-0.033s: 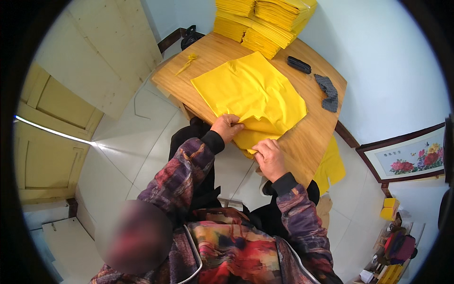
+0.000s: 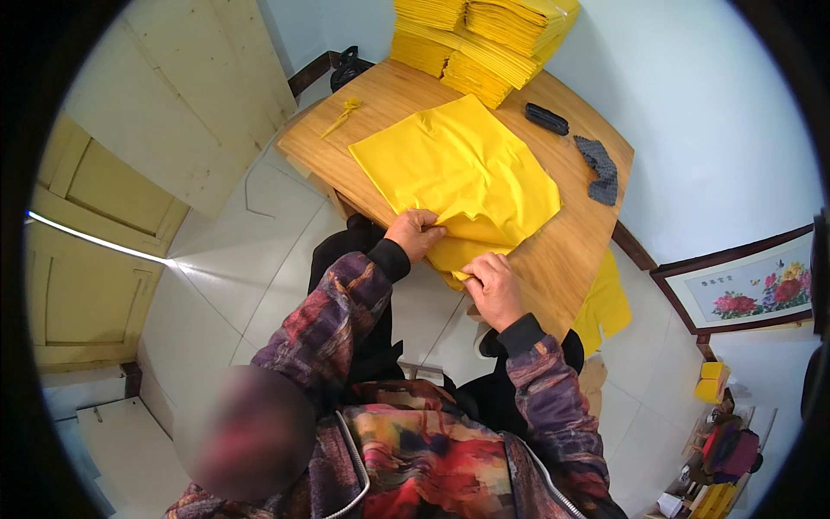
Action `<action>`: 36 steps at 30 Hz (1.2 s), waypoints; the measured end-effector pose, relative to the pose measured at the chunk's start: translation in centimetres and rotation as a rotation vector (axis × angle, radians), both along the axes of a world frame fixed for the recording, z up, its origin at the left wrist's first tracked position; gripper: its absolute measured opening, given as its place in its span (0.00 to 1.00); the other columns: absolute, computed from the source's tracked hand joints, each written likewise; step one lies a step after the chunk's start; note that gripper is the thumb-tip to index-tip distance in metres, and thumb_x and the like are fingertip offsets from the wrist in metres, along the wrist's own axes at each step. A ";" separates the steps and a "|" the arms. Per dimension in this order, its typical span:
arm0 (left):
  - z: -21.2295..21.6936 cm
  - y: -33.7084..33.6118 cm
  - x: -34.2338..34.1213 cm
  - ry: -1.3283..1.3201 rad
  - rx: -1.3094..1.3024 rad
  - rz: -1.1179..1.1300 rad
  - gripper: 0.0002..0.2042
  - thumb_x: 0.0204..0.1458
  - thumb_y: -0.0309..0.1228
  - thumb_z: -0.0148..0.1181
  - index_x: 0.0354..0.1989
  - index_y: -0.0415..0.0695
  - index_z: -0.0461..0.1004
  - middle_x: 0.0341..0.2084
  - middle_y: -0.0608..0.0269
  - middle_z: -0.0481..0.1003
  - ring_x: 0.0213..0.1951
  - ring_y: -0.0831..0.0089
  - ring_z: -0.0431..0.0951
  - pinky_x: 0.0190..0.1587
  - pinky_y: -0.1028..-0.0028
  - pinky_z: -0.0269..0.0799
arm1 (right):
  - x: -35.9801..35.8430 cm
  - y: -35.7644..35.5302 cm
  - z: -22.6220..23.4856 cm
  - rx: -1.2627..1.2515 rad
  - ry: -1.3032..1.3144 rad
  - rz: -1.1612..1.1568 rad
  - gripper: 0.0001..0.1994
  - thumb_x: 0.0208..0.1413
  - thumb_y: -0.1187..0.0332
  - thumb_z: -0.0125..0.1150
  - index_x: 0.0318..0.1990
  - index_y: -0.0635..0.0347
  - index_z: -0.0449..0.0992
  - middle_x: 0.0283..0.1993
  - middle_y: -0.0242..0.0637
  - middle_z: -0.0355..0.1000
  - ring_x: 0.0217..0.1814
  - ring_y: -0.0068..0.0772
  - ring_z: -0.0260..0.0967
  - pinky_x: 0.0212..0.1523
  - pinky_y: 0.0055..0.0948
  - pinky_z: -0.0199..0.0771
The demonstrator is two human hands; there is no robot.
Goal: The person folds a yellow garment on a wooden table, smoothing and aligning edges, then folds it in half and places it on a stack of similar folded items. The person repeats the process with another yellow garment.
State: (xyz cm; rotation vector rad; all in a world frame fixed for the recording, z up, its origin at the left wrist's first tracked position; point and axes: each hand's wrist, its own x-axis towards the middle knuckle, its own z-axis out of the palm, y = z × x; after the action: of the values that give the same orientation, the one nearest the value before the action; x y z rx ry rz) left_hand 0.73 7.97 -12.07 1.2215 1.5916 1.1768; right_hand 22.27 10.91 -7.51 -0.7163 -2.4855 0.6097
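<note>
- L hand (image 2: 413,233): thumb + fingers closed in a pinch on a fold at the near L of the yellow sheet (image 2: 467,160).
- R hand (image 2: 494,290): fingertips pinched on the sheet's near edge, nearer & further R than L hand; exact finger gap hidden.
- Sheet: on the wooden table (image 2: 562,268), far part lying fairly flat, near part bunched, hanging just past the near edge.
- Change: none visible vs prev. frame; same hold, same folds, so edge handling looks mid-way, imo.
- Around: yellow stack (image 2: 493,52) at far side; black pouch (image 2: 546,118) + grey strip (image 2: 598,169) far R; knotted yellow strip (image 2: 350,105) far L.
</note>
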 end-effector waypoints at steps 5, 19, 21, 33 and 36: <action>0.5 -0.2 -0.1 -0.016 -0.013 -0.027 0.08 0.55 0.27 0.60 0.40 0.36 0.77 0.25 0.68 0.76 0.30 0.81 0.73 0.35 0.76 0.71 | 0.0 1.5 1.0 -0.203 -0.052 0.047 0.05 0.47 0.71 0.65 0.31 0.60 0.75 0.32 0.40 0.71 0.40 0.47 0.67 0.41 0.40 0.69; -0.1 -0.1 -0.3 0.039 -0.011 -0.043 0.07 0.55 0.25 0.60 0.38 0.35 0.77 0.26 0.68 0.74 0.30 0.80 0.72 0.34 0.76 0.69 | 0.0 3.9 1.9 -0.350 -0.076 0.141 0.08 0.59 0.70 0.57 0.34 0.68 0.73 0.31 0.46 0.70 0.33 0.45 0.70 0.35 0.33 0.69; 0.2 -0.1 -0.3 0.059 -0.018 -0.045 0.07 0.56 0.26 0.60 0.37 0.35 0.77 0.25 0.68 0.73 0.29 0.80 0.71 0.33 0.76 0.68 | -0.2 4.1 2.2 -0.334 -0.081 0.146 0.08 0.59 0.70 0.56 0.33 0.68 0.72 0.31 0.46 0.70 0.33 0.45 0.69 0.34 0.33 0.68; 2.1 -0.9 -0.4 -0.113 -0.015 -0.071 0.09 0.55 0.29 0.63 0.39 0.36 0.77 0.30 0.66 0.74 0.32 0.77 0.72 0.34 0.74 0.69 | -3.1 4.6 4.0 0.009 0.031 -0.098 0.07 0.61 0.67 0.53 0.33 0.61 0.69 0.35 0.45 0.72 0.37 0.54 0.70 0.36 0.45 0.70; 1.7 -0.8 0.1 -0.069 0.139 -0.067 0.08 0.53 0.27 0.63 0.39 0.36 0.77 0.30 0.64 0.76 0.34 0.75 0.74 0.36 0.73 0.71 | -3.5 4.5 4.2 0.013 0.107 -0.112 0.06 0.59 0.69 0.55 0.33 0.62 0.70 0.33 0.45 0.71 0.38 0.52 0.70 0.37 0.43 0.71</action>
State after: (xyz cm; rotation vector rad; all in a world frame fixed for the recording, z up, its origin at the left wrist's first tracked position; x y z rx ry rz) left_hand 0.81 7.16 -10.35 1.2980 1.4273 1.2909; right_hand 18.74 15.44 -3.30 -0.7903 -2.3319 0.5751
